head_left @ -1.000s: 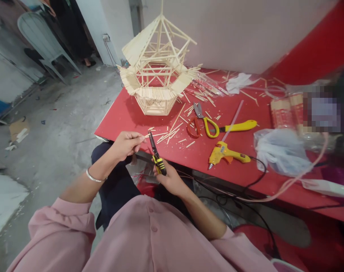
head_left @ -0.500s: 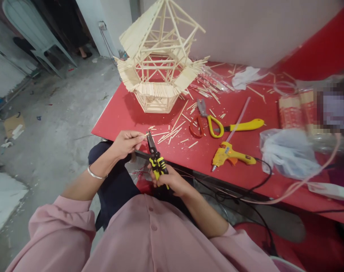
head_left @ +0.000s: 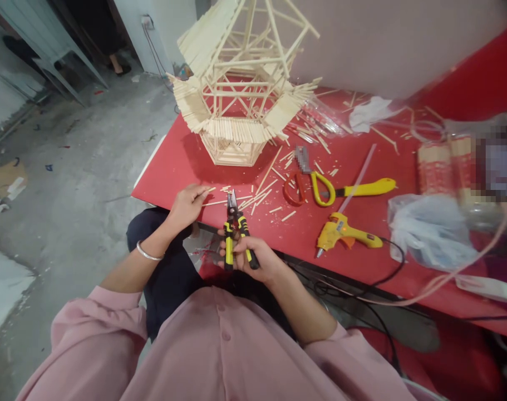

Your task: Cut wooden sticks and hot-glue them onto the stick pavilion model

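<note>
My left hand [head_left: 187,205], with a silver bangle at the wrist, pinches a short wooden stick [head_left: 210,190] over the table's front edge. My right hand [head_left: 255,257] is wrapped round the black-and-yellow handles of the pliers [head_left: 233,214]; their jaws point away from me and stand slightly apart, a little to the right of the stick. Beyond both hands stands a lantern-like frame [head_left: 236,131] built of pale sticks. Loose cut sticks [head_left: 259,195] lie on the red table [head_left: 165,167] to the right of the pliers' jaws.
A yellow glue gun [head_left: 345,233] with a black cord lies on the right, near red-and-yellow-handled scissors [head_left: 320,189] and a yellow-handled tool [head_left: 372,187]. Farther right are a plastic bag [head_left: 431,231] and packs of sticks [head_left: 437,167]. Behind at left, a person's foot [head_left: 118,68] shows.
The pliers' jaws have come away from the stick and their handles have spread apart. My left hand has moved slightly left, still pinching a stick. The view has shifted a little.
</note>
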Available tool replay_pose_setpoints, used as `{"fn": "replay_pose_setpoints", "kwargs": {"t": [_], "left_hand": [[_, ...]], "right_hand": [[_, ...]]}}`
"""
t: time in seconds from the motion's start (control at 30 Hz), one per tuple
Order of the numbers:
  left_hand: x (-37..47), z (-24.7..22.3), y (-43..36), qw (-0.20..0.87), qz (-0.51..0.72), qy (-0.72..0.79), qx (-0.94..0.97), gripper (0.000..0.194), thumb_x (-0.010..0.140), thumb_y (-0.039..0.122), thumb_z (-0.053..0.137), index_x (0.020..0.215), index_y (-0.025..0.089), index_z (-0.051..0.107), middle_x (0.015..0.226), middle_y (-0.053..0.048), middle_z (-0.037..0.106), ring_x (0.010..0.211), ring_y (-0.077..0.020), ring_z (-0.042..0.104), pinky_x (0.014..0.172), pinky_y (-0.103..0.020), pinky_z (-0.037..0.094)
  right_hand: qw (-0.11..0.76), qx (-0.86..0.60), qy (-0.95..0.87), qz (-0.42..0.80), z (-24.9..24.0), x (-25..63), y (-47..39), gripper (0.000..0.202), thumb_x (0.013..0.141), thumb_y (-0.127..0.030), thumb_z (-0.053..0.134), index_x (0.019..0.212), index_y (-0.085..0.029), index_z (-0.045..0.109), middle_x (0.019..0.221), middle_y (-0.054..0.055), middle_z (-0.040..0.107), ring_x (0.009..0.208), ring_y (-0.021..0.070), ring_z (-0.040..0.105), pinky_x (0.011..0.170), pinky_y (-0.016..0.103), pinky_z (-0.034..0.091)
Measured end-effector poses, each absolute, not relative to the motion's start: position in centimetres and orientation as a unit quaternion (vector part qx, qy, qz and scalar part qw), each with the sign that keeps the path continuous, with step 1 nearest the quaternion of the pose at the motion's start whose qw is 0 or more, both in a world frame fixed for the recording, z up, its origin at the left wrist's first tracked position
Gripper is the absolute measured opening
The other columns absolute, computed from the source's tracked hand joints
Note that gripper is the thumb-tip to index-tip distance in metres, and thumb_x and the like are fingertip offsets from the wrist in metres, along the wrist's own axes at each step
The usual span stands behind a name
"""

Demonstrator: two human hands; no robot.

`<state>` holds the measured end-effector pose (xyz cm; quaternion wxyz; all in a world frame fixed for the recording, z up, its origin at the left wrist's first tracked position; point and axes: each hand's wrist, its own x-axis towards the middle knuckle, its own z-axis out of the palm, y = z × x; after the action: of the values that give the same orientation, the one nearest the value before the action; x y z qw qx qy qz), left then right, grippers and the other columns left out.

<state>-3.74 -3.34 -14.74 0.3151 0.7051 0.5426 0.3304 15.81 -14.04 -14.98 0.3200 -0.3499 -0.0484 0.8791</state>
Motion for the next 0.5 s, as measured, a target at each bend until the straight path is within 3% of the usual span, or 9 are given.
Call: {"fn": "replay_pose_setpoints", "kwargs": {"t": [0.27, 0.43, 0.5], "left_hand": [[-3.0, -15.6, -3.3, 0.373, 0.334, 0.546, 0.672, 0.014, 0.088, 0.025, 0.055, 0.08, 0.019, 0.065, 0.071, 0.0, 0.069, 0.068, -0.0155, 0.067, 0.069, -0.028, 0.054], [-1.9, -15.2, -3.2, 0.404, 0.324, 0.475, 0.712, 0.017, 0.092, 0.029, 0.054, 0.086, 0.019, 0.067, 0.082, -0.002, 0.073, 0.078, -0.0162, 0.069, 0.074, -0.029, 0.055], [-1.7, -15.2, -2.9, 0.367, 0.329, 0.484, 0.723, 0.016, 0.092, 0.026, 0.055, 0.086, 0.019, 0.068, 0.085, -0.003, 0.073, 0.08, -0.0161, 0.068, 0.076, -0.029, 0.054]], "right_hand": [[0.3, -0.263, -0.034, 0.916, -15.3, 16.2, -14.0, 0.047, 0.063, -0.01, 0.053, 0.109, -0.017, 0.062, 0.085, 0.003, 0.07, 0.083, 0.0181, 0.067, 0.088, 0.046, 0.055], [0.306, -0.277, -0.036, 0.91, -15.4, 15.9, -14.0, 0.044, 0.062, -0.01, 0.054, 0.105, -0.016, 0.062, 0.085, 0.003, 0.07, 0.082, 0.0181, 0.067, 0.086, 0.046, 0.057], [0.3, -0.287, -0.042, 0.909, -15.3, 16.3, -14.5, 0.047, 0.062, -0.011, 0.055, 0.108, -0.017, 0.062, 0.087, 0.003, 0.071, 0.08, 0.0185, 0.068, 0.082, 0.044, 0.058]]}}
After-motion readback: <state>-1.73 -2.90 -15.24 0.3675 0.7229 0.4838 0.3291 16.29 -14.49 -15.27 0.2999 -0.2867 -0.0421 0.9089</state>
